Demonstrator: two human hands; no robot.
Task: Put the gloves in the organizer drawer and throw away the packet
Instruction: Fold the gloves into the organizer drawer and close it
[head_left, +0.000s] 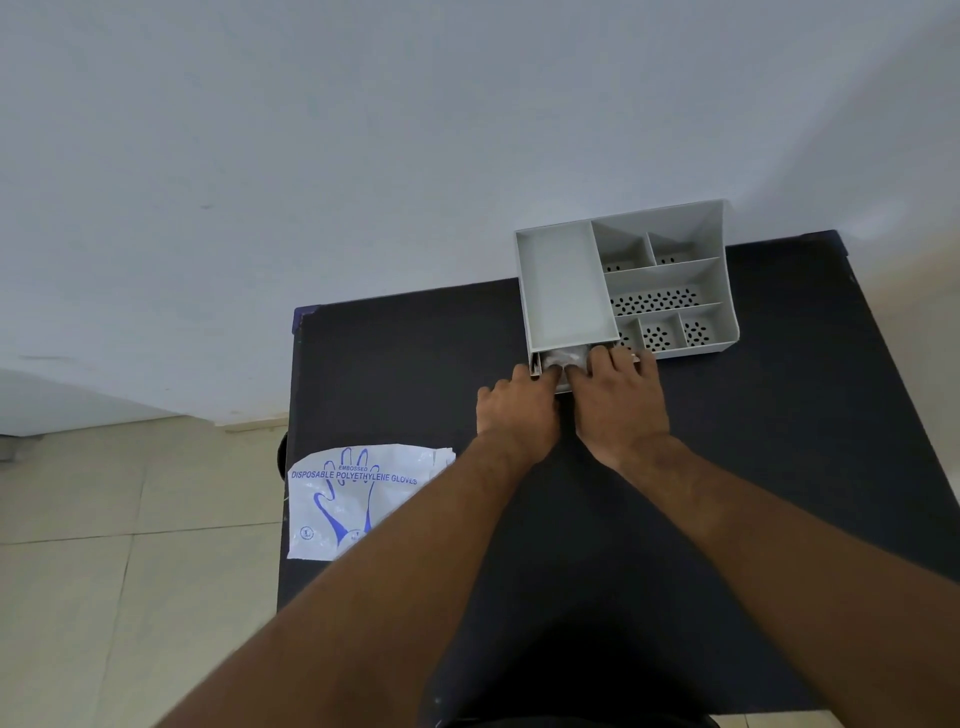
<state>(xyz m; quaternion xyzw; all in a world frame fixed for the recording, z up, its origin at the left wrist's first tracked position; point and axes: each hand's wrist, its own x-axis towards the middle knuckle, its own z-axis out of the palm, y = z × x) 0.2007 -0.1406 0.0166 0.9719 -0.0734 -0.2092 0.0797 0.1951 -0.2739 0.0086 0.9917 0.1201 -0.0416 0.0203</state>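
One organizer (566, 291), one packet (358, 499), two hands (514, 410) (618, 400)

Room setting. A plain, pale blue-white wall (322, 145) fills the field beyond the left hand (514, 408) and right hand (618, 402). It carries a few faint scuffs and is lit softly and evenly. Beneath both hands lies a dark, matte worktop (415, 364), set against the wall, with a blue edge at its far left corner. Left of the left hand, past the worktop's edge, is a floor (130, 519) of beige tiles with thin joints. A cream skirting strip (249, 420) marks where floor meets wall. Farther left, a pale low shape (62, 400) is cut off and unidentifiable.
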